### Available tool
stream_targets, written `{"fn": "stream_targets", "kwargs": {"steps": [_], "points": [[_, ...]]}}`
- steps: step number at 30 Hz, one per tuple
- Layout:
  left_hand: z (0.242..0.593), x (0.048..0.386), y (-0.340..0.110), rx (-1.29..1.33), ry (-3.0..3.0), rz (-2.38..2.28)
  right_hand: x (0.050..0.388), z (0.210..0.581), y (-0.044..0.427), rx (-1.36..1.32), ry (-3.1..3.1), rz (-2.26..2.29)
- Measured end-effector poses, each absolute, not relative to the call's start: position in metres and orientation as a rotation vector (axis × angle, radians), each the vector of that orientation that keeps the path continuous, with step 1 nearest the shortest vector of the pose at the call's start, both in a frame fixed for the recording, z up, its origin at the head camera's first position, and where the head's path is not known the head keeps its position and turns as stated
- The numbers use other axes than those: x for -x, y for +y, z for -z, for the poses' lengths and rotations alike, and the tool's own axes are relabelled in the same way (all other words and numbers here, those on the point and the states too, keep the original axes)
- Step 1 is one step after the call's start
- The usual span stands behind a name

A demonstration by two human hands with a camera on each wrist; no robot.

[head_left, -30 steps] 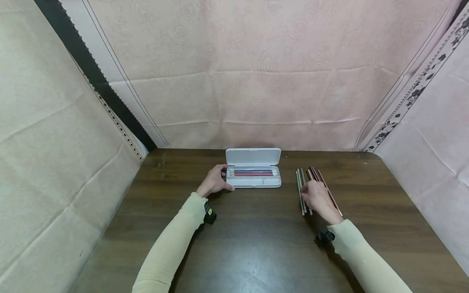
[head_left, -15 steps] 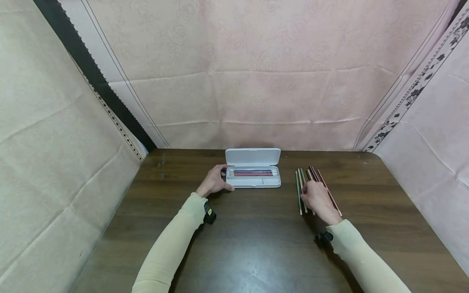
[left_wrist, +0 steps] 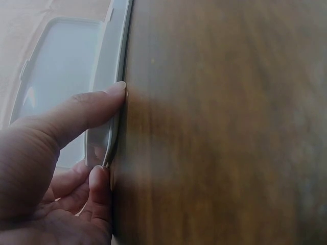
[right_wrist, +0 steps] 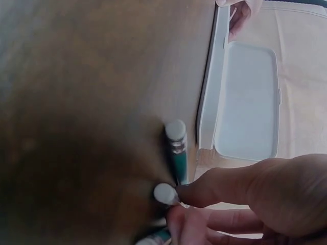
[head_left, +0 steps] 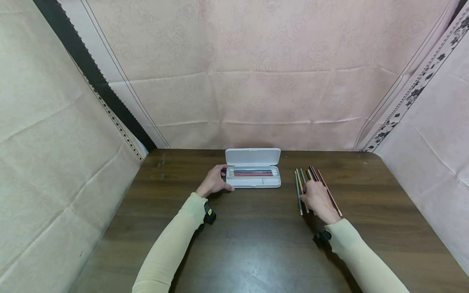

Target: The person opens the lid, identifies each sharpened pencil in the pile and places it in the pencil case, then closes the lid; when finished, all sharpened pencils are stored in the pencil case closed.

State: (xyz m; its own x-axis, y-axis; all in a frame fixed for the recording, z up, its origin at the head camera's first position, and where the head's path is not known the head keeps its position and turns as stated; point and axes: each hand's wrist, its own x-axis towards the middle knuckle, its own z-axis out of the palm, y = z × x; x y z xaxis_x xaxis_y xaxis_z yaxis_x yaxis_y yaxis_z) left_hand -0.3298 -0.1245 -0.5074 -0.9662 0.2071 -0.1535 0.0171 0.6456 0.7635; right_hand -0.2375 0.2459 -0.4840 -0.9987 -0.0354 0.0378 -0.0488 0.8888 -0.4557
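Note:
A white pencil case (head_left: 243, 182) stands with its lid (head_left: 253, 157) raised and several pencils (head_left: 253, 173) in its rear compartment. My left hand (head_left: 215, 180) grips the case's left end, thumb on the front edge and fingers curled round the side, as the left wrist view shows. To the right, several pencils lie roughly side by side under my right hand (head_left: 318, 198), which covers their middles. In the right wrist view, its thumb and finger pinch a pencil with a white eraser end (right_wrist: 164, 194). Close to the thumb lies a green pencil (right_wrist: 180, 166); the dark red pencils (head_left: 322, 178) are farther right.
Everything rests on a brown wooden table (head_left: 242, 232). Behind it hangs a pale patterned cloth (head_left: 264, 93), with more cloth at the left (head_left: 55, 162) and right. The case stands near the table's back edge.
The leftmost pencils have shifted and turned slightly under my right hand, fanning apart a little. My left hand and the case have stayed in place.

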Motion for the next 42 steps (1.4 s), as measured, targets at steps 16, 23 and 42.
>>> {"fn": "stream_targets", "kwargs": {"steps": [16, 23, 42], "points": [[0.507, 0.329, -0.126, -0.179, 2.632, -1.223, 0.236, 0.478, 0.244, 0.025, -3.068, -0.744], [0.509, 0.33, -0.126, -0.176, 2.642, -1.216, 0.233, 0.473, 0.243, 0.046, -3.052, -0.706], [0.508, 0.33, -0.126, -0.192, 2.646, -1.216, 0.226, 0.454, 0.224, -0.129, -2.956, -0.79]]}}
